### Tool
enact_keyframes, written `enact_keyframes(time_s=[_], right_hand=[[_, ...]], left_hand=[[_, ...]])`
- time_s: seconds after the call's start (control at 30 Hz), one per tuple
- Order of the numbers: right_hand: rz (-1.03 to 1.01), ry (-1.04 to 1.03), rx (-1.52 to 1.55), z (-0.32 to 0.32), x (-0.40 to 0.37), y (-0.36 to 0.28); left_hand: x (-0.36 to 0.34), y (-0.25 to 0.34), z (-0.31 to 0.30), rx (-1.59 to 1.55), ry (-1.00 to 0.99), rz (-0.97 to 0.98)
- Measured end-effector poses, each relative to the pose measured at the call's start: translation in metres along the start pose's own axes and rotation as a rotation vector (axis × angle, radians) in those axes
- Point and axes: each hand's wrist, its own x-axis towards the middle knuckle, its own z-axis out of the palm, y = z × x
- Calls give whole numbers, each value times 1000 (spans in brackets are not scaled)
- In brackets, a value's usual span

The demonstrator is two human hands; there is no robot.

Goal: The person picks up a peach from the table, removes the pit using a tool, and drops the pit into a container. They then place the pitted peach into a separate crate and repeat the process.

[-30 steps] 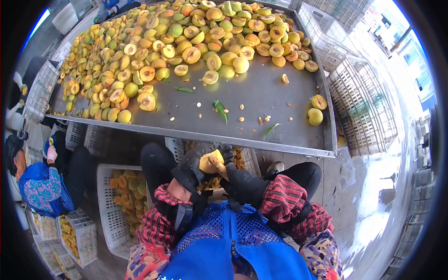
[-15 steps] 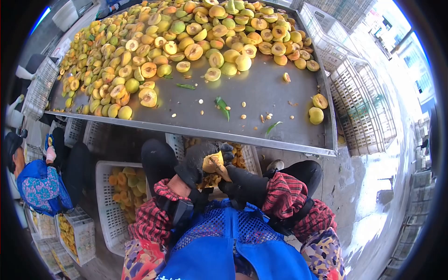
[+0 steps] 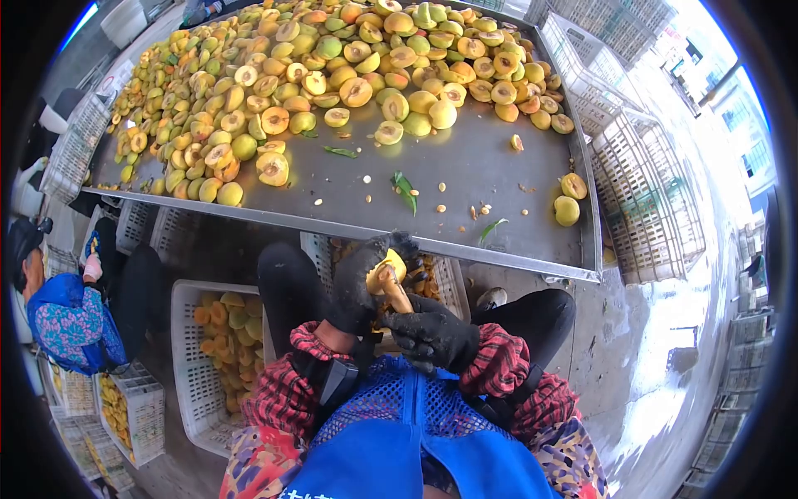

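Observation:
My left hand (image 3: 354,281), in a dark glove, is closed around a yellow fruit half (image 3: 389,268) just below the table's front edge. In my right hand (image 3: 435,334), also gloved, is a tool with a brown wooden handle (image 3: 398,298). Its far end meets the fruit half, and I cannot make out the tip. Beneath both hands stands a white crate (image 3: 454,291) with fruit pieces in it, partly hidden by my hands.
A metal table (image 3: 332,187) bears a heap of halved fruit (image 3: 283,91), loose pits and leaves. To my left stands a white crate (image 3: 193,374) of fruit halves. Stacked crates (image 3: 640,191) stand at right. Another person (image 3: 79,308) sits at far left.
My left hand and the fruit half have risen slightly and tilted. My right hand has turned, so more of the wooden handle shows. The view has shifted a little.

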Motion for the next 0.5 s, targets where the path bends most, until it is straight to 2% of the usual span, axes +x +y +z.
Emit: enact_keyframes(time_s=[0.07, 0.17, 0.23, 0.3, 0.37, 0.4, 0.47, 0.5], right_hand=[[-3, 4, 27, -1, 2, 4], [-25, 41, 35, 6, 4, 6], [-56, 23, 35, 10, 3, 5], [-69, 8, 15, 13, 0, 1], [-63, -3, -30, 9, -9, -5], [-89, 42, -81, 3, -13, -5], [-143, 116, -192, -15, -18, -2], [-154, 153, -177, -31, -15, 5]], left_hand=[[-4, 4, 11, -146, 82, -31], [-4, 16, 24, -894, 185, -437], [-23, -8, 30, -187, 85, -128], [-29, -22, 31, -133, 30, -131], [-9, 14, 20, -734, 24, -444], [-4, 33, 17, -599, 20, -127], [1, 12, -5, -1253, 235, -445], [-3, 11, -24, -1173, 212, -327]])
